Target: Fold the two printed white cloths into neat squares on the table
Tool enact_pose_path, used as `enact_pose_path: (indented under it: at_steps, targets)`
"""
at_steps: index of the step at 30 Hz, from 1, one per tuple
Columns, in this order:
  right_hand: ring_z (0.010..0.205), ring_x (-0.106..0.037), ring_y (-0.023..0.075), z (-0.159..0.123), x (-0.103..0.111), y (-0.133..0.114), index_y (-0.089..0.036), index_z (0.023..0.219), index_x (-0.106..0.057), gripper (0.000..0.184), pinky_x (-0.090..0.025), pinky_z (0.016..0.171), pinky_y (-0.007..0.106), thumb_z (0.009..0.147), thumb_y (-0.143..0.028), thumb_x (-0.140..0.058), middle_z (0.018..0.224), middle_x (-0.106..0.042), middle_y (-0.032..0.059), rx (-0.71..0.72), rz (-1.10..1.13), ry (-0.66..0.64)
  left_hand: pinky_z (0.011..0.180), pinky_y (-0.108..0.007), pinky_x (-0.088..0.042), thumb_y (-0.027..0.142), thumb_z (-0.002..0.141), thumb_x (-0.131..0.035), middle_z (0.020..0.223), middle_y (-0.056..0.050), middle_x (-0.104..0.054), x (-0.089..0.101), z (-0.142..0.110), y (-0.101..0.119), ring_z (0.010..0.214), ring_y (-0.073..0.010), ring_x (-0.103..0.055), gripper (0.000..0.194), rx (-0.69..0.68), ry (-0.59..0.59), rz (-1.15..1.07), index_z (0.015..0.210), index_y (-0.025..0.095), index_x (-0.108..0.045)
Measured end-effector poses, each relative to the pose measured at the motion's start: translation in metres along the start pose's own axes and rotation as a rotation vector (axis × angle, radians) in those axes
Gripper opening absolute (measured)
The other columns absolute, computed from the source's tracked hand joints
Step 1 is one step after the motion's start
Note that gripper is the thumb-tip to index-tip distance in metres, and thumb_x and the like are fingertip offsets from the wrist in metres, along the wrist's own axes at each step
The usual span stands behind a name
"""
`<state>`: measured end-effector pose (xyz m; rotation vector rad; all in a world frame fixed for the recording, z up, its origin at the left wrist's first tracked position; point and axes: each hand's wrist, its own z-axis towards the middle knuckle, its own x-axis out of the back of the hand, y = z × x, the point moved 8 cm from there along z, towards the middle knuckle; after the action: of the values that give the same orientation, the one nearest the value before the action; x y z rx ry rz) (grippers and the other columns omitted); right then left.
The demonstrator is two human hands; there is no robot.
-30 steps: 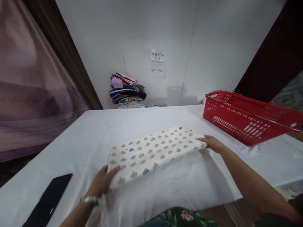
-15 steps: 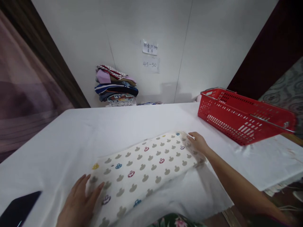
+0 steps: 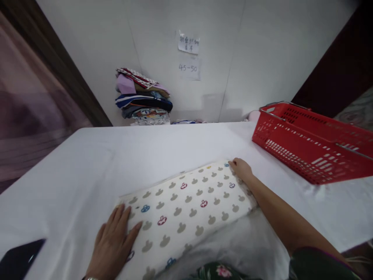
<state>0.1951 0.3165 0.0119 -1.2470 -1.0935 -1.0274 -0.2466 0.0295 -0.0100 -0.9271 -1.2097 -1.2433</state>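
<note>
A folded cream cloth [image 3: 186, 210] printed with small grey, red and blue shapes lies on the white-covered table [image 3: 87, 163] in front of me. My left hand [image 3: 113, 241] rests flat on its near left corner, fingers stretched out. My right hand [image 3: 241, 170] lies on its far right corner, fingers extended and pressing the fabric down.
A red plastic basket [image 3: 305, 144] with metal handles stands on the table at the right. A stack of folded clothes [image 3: 142, 99] sits against the white wall at the back. A dark phone [image 3: 14, 260] lies at the table's near left edge. A curtain hangs at left.
Both hands went from gripping the cloth's ends to lying flat on top of it. The cloth now lies settled on the table, and my view has shifted slightly.
</note>
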Motion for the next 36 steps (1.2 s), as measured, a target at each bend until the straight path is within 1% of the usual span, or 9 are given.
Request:
enact_pose_path:
  at_steps: [3,6,11,15,19,22,27,31,36]
  targets:
    - [0.089,-0.059,0.0204,0.000,-0.001,0.008,-0.017,0.103,-0.060,0.039,-0.044,0.073,0.029,0.088,-0.045,-0.039,0.099,-0.064,0.0100,0.005,0.046,0.063,0.105,-0.049,-0.027,0.041,0.086,-0.036,0.146,-0.010,-0.030,0.005,0.004,0.000,0.136,-0.0250,-0.023,0.054,0.106,-0.030,-0.033,0.135,0.019,-0.038]
    - [0.104,-0.055,0.0253,-0.004,0.004,0.003,-0.014,0.116,-0.056,0.043,-0.044,0.087,0.038,0.087,-0.041,-0.039,0.113,-0.060,0.0140,0.129,0.070,0.166,0.106,-0.048,-0.028,0.044,0.088,-0.033,0.144,-0.009,-0.035,0.011,0.009,-0.002,0.134,-0.0238,-0.028,0.051,0.178,-0.094,-0.068,0.132,0.020,-0.043]
    - [0.118,-0.047,0.0264,-0.030,0.022,-0.054,-0.015,0.118,-0.056,0.040,-0.038,0.100,0.044,0.088,-0.034,-0.039,0.126,-0.053,0.0139,0.498,0.163,0.302,0.106,-0.050,-0.026,0.041,0.090,-0.031,0.142,-0.009,-0.039,0.031,0.031,0.006,0.133,-0.0258,-0.030,0.047,0.131,-0.072,-0.085,0.128,0.018,-0.048]
    - [0.123,-0.043,0.0249,-0.051,0.020,-0.115,-0.019,0.122,-0.053,0.038,-0.036,0.101,0.046,0.089,-0.031,-0.039,0.127,-0.054,0.0107,0.738,0.230,0.211,0.106,-0.051,-0.025,0.037,0.091,-0.032,0.134,-0.009,-0.049,0.035,0.061,0.027,0.129,-0.0257,-0.036,0.043,0.001,-0.043,-0.097,0.124,0.018,-0.051]
    - [0.111,-0.052,0.0253,-0.048,0.002,-0.145,-0.018,0.116,-0.057,0.035,-0.040,0.096,0.046,0.090,-0.027,-0.036,0.113,-0.062,0.0114,0.811,0.176,0.050,0.102,-0.048,-0.030,0.032,0.092,-0.035,0.116,-0.007,-0.062,0.029,0.087,0.044,0.111,-0.0224,-0.051,0.033,-0.076,-0.043,-0.128,0.112,0.019,-0.058]
    - [0.099,-0.057,0.0226,-0.042,-0.008,-0.153,-0.020,0.112,-0.060,0.033,-0.044,0.090,0.042,0.090,-0.028,-0.037,0.106,-0.064,0.0093,0.864,0.165,-0.018,0.093,-0.042,-0.038,0.030,0.089,-0.041,0.106,-0.007,-0.063,0.026,0.097,0.048,0.099,-0.0214,-0.054,0.028,-0.118,-0.028,-0.144,0.107,0.019,-0.060]
    - [0.095,-0.054,0.0234,-0.038,-0.011,-0.154,-0.020,0.108,-0.062,0.028,-0.046,0.085,0.041,0.088,-0.029,-0.044,0.103,-0.061,0.0100,0.868,0.166,0.037,0.082,-0.039,-0.042,0.029,0.085,-0.051,0.093,-0.006,-0.059,0.025,0.101,0.049,0.089,-0.0216,-0.051,0.018,-0.148,0.018,-0.172,0.095,0.019,-0.062]
    - [0.089,-0.053,0.0223,-0.043,-0.009,-0.154,-0.020,0.097,-0.063,0.021,-0.046,0.081,0.040,0.087,-0.025,-0.046,0.095,-0.060,0.0095,0.889,0.201,0.081,0.083,-0.037,-0.042,0.022,0.084,-0.050,0.095,-0.007,-0.058,0.030,0.099,0.053,0.092,-0.0208,-0.051,0.011,-0.216,0.087,-0.235,0.089,0.018,-0.059]
    - [0.101,-0.053,0.0217,-0.051,-0.007,-0.154,-0.019,0.097,-0.060,0.018,-0.043,0.090,0.041,0.087,-0.021,-0.045,0.107,-0.060,0.0092,0.935,0.273,0.101,0.089,-0.038,-0.041,0.016,0.085,-0.045,0.097,-0.006,-0.062,0.032,0.093,0.061,0.093,-0.0188,-0.054,0.013,-0.343,0.149,-0.239,0.091,0.018,-0.056]
